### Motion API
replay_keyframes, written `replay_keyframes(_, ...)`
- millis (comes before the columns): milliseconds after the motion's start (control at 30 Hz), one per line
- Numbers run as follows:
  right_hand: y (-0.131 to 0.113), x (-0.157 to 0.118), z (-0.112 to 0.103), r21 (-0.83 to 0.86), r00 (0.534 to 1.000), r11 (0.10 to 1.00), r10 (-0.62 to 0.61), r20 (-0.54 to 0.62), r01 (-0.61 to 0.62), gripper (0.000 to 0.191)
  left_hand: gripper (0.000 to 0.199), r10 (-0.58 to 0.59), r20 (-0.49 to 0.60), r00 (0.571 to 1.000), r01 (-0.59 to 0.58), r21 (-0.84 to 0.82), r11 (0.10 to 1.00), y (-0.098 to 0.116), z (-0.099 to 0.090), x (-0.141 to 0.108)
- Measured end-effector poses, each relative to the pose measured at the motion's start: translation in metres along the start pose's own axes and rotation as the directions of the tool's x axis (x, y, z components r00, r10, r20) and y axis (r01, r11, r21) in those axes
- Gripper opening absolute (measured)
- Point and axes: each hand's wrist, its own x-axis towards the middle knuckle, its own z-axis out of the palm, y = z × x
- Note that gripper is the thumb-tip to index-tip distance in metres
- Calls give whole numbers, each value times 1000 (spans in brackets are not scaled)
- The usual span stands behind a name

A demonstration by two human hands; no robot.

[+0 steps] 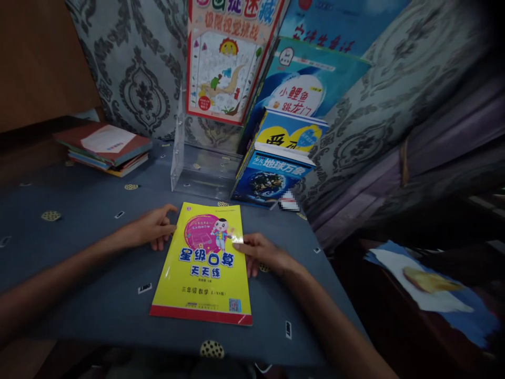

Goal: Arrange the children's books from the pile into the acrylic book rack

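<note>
A yellow math workbook (203, 266) with a red strip along its bottom edge lies closed on the table (106, 284), its cover facing up. At its upper left edge is my left hand (157, 227), open, with the fingers apart and partly bent; a fingertip reaches the edge or nearly so. On the opposite side my right hand (265, 253) grips the workbook's right edge. Its thumb rests on the cover, while the other fingers curl down beside or under the edge, partly hidden.
Behind the workbook stands a clear acrylic book rack (179, 158) holding several upright books, among them a blue earth book (264, 179). A book stack (106, 147) lies at the back left. Patterned curtains (145, 89) hang behind. Papers (422, 279) lie on a lower surface at right.
</note>
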Motion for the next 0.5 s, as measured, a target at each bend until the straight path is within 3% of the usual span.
replay_keyframes(67,-2,-6,-1,-108,999,994,27,-38,-31,59,54,110,-67,992,-94,205,974,3,-2,4)
replay_keyframes(133,-7,-12,-1,-288,988,957,-21,-150,-23,51,40,277,-138,951,-195,428,883,2,-2,9)
replay_keyframes(200,-16,-15,2,-499,941,866,-188,-280,25,48,32,440,-177,880,-270,575,772,-2,-1,15)
replay_keyframes(267,-26,-11,12,-675,849,732,-409,-334,87,43,30,534,-175,827,-325,626,708,-9,3,20)
replay_keyframes(333,-38,1,28,-780,766,604,-576,-284,164,33,32,565,-152,811,-357,635,684,-18,7,25)
replay_keyframes(367,-44,10,37,-800,750,555,-624,-219,228,32,34,568,-145,810,-361,640,678,-23,9,27)
replay_keyframes(500,-60,55,74,-781,742,425,-666,73,458,53,37,578,-149,802,-343,677,651,-35,13,30)
